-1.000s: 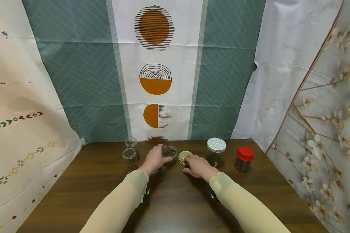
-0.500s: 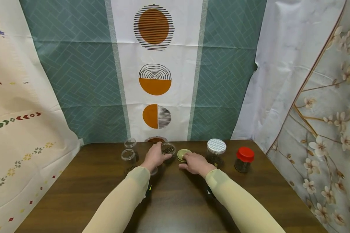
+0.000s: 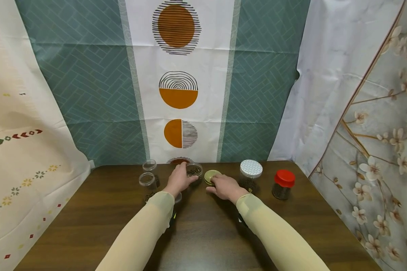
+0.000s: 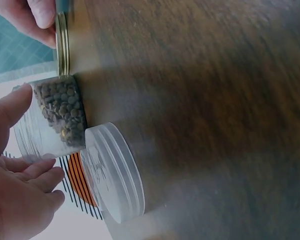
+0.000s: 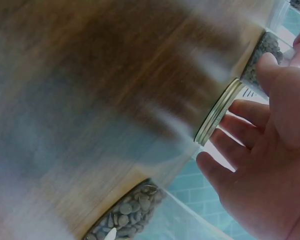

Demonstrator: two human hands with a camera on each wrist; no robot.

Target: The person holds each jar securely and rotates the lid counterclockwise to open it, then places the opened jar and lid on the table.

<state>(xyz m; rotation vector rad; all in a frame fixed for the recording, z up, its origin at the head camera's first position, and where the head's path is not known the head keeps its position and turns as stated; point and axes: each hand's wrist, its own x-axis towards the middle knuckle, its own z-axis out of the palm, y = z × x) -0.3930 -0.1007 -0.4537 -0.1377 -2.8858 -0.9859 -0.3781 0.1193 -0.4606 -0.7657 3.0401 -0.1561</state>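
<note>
From the left of the head view, we see a cream cloth [image 3: 23,94] with small embroidered-looking motifs hanging beside the brown desk [image 3: 98,210]. Left of centre stand two uncovered clear jars, the rear jar [image 3: 150,166] partly behind the front jar [image 3: 147,180], which has dark bits low inside. Next comes the left hand [image 3: 178,179], its thumb and fingers curved round the sides of an open pellet jar [image 3: 194,170], upright at the centre of the frame and partly filled with dark pellets. In the left wrist view we find a translucent round lid [image 4: 115,172] lying on the desk just beside that jar. Just right of the pellet jar in the head view lies a gold-coloured lid [image 3: 211,174], flat on the desk. The right hand [image 3: 225,187] is spread, fingers loosely extended with their tips at the gold-coloured lid's top, gripping nothing that we can make out. Further right we see a jar with a patterned white lid [image 3: 251,168], dark pellets inside, then a smaller red-lidded jar [image 3: 283,184], and at the frame's right a pale cloth [image 3: 376,150] printed with blossoms.
</note>
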